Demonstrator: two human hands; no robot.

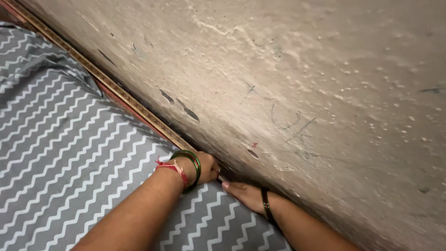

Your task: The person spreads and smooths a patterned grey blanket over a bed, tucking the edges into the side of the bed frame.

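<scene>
Now we are tucking the grey zigzag sheet [69,153] down the bed's wall-side edge, left hand [207,166] clenched into the gap, right hand [246,194] flat and released; next we press deeper.

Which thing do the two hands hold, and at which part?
The left hand pushes the edge of the grey zigzag sheet down beside the wall; the right hand lies flat on it. A real grip cannot be told.

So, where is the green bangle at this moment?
In the head view, the green bangle sits on the wrist of the left hand, low centre, beside a red thread, where the grey zigzag sheet meets the wall.
</scene>
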